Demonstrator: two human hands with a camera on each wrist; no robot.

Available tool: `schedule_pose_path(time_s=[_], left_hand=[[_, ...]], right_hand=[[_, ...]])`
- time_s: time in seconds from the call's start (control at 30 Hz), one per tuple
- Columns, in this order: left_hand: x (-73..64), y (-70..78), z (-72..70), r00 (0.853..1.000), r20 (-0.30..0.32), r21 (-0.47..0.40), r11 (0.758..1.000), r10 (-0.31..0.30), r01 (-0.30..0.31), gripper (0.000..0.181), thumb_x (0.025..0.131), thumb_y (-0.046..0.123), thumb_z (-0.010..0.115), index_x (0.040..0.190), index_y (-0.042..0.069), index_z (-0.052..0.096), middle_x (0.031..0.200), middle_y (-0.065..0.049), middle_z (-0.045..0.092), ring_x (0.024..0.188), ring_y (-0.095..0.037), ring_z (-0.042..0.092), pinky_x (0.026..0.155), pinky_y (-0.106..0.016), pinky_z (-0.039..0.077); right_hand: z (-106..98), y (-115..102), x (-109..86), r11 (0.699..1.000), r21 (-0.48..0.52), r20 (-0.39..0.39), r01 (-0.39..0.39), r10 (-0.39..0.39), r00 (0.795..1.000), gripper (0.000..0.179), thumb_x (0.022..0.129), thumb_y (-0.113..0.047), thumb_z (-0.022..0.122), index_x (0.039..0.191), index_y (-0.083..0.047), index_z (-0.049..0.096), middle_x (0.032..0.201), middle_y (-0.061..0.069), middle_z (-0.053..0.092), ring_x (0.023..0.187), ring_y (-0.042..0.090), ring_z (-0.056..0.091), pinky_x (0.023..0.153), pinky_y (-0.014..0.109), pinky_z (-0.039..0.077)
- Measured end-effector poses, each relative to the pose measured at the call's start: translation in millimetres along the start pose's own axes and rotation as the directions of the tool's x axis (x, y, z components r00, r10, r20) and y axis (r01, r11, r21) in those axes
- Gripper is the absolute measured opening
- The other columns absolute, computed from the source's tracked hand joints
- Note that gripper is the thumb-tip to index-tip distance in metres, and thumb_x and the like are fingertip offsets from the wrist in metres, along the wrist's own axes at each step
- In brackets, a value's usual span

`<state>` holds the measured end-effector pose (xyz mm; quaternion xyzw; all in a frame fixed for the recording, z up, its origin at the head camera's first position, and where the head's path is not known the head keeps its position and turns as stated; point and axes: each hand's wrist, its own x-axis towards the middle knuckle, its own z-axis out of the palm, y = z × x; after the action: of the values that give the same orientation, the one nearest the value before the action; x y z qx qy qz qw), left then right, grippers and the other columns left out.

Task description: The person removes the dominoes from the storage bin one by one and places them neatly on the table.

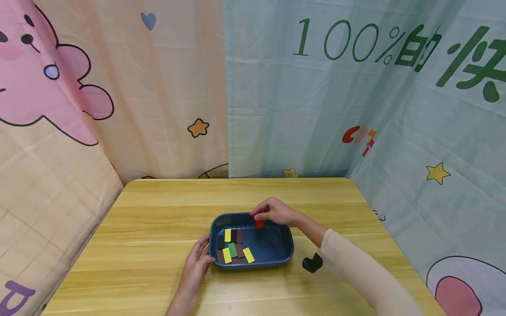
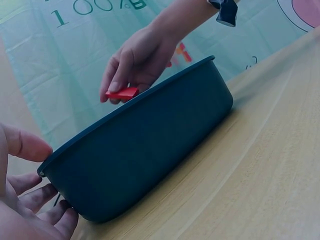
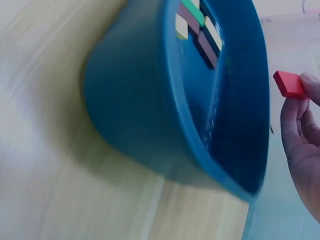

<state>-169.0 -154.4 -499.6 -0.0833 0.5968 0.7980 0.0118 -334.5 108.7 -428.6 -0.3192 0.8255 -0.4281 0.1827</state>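
Observation:
A dark blue plastic basin (image 1: 272, 262) stands on the wooden table. My left hand (image 1: 196, 260) holds its left front corner, the thumb on the rim and the fingers bent against the outer wall. Over the back right part of the basin, my right hand (image 1: 275, 211) pinches a flat red domino-like block (image 3: 290, 84) between thumb and fingers. In the right wrist view this block is above the rim, apart from the basin. Several similar blocks lie flat in the basin's left half: yellow (image 1: 248, 255), green (image 1: 232, 250), brown (image 1: 240, 236) and black (image 1: 221, 242).
The light wooden table (image 1: 150, 245) extends around the basin on all sides. Printed curtains (image 1: 284, 109) hang behind it and along both sides. A black strap-like piece (image 1: 312, 263) hangs at the right sleeve (image 1: 356, 267), beside the basin's right end.

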Motion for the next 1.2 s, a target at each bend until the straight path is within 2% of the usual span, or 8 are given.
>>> schedule_pose_path(time_s=[0.3, 0.53, 0.63, 0.77, 0.9, 0.97, 1.1, 1.2], left_hand=[[-0.3, -0.9, -0.1, 1.0, 0.002, 0.002, 1.0, -0.004, 0.004, 0.072, 0.091, -0.008, 0.049, 0.16, 0.002, 0.03, 0.165, -0.018, 0.028, 0.147, -0.037, 0.035, 0.117, -0.047, 0.028], [-0.7, -2.7, -1.4, 1.0, -0.003, 0.003, 1.0, -0.004, 0.004, 0.072, 0.091, -0.008, 0.049, 0.16, 0.002, 0.03, 0.165, -0.018, 0.028, 0.146, -0.037, 0.035, 0.117, -0.046, 0.029], [-1.3, -2.8, -2.1, 1.0, -0.001, 0.002, 1.0, -0.01, 0.01, 0.073, 0.091, -0.008, 0.049, 0.16, 0.003, 0.03, 0.165, -0.018, 0.028, 0.146, -0.037, 0.035, 0.117, -0.047, 0.03], [-2.0, -1.4, -4.3, 1.0, 0.004, 0.01, 1.0, -0.005, 0.005, 0.073, 0.091, -0.009, 0.049, 0.16, 0.003, 0.03, 0.166, -0.018, 0.028, 0.147, -0.037, 0.034, 0.113, -0.038, 0.037], [-1.8, 0.5, -7.2, 1.0, -0.007, 0.014, 1.0, 0.017, -0.017, 0.072, 0.091, -0.009, 0.049, 0.16, 0.002, 0.031, 0.165, -0.019, 0.029, 0.146, -0.037, 0.035, 0.101, -0.024, 0.044], [-1.2, 0.6, -6.8, 1.0, 0.0, 0.013, 1.0, 0.019, -0.019, 0.072, 0.091, -0.009, 0.049, 0.16, 0.002, 0.031, 0.165, -0.019, 0.028, 0.146, -0.037, 0.035, 0.099, -0.022, 0.044], [0.5, -0.7, -3.2, 1.0, 0.02, 0.014, 1.0, 0.015, -0.016, 0.073, 0.09, -0.01, 0.05, 0.16, 0.002, 0.031, 0.165, -0.019, 0.029, 0.146, -0.037, 0.035, 0.107, -0.031, 0.041], [1.2, -1.3, -1.3, 1.0, 0.018, 0.011, 1.0, 0.021, -0.021, 0.073, 0.09, -0.01, 0.05, 0.16, 0.002, 0.031, 0.165, -0.019, 0.029, 0.146, -0.037, 0.035, 0.114, -0.041, 0.036]], right_hand=[[-35, 14, -25.0, 0.992, 0.108, -0.079, -0.059, 0.068, 0.995, 0.021, 0.096, -0.005, 0.071, 0.113, 0.006, 0.073, 0.099, 0.008, 0.073, 0.09, 0.024, 0.069, 0.085, 0.037, 0.058], [-60, 39, -43.3, 0.986, 0.142, -0.133, -0.088, 0.107, 0.985, 0.018, 0.097, -0.006, 0.071, 0.109, 0.006, 0.073, 0.095, 0.01, 0.072, 0.086, 0.025, 0.068, 0.09, 0.053, 0.055], [-67, 52, -50.7, 0.98, 0.152, -0.15, -0.127, 0.15, 0.977, 0.019, 0.096, -0.003, 0.07, 0.111, 0.01, 0.072, 0.095, 0.01, 0.072, 0.086, 0.023, 0.067, 0.09, 0.052, 0.055], [-69, 73, -53.9, 0.969, 0.183, -0.141, -0.167, 0.194, 0.971, 0.024, 0.095, 0.001, 0.07, 0.114, 0.016, 0.068, 0.095, 0.011, 0.072, 0.086, 0.022, 0.066, 0.086, 0.039, 0.058], [-64, 96, -52.8, 0.968, 0.164, -0.149, -0.187, 0.212, 0.966, 0.021, 0.094, -0.001, 0.073, 0.11, 0.013, 0.072, 0.096, 0.01, 0.073, 0.086, 0.019, 0.066, 0.082, 0.033, 0.057], [-61, 106, -54.7, 0.965, 0.154, -0.166, -0.213, 0.238, 0.957, 0.018, 0.093, -0.001, 0.073, 0.108, 0.01, 0.074, 0.095, 0.008, 0.074, 0.084, 0.017, 0.066, 0.08, 0.031, 0.057], [-57, 117, -62.2, 0.948, 0.189, -0.211, -0.258, 0.295, 0.932, 0.015, 0.093, 0.002, 0.073, 0.105, 0.011, 0.074, 0.092, 0.01, 0.074, 0.08, 0.016, 0.068, 0.077, 0.031, 0.059], [-54, 119, -65.5, 0.955, 0.161, -0.25, -0.249, 0.283, 0.926, 0.016, 0.093, 0.0, 0.074, 0.104, 0.011, 0.074, 0.091, 0.01, 0.074, 0.08, 0.017, 0.068, 0.076, 0.031, 0.059]])
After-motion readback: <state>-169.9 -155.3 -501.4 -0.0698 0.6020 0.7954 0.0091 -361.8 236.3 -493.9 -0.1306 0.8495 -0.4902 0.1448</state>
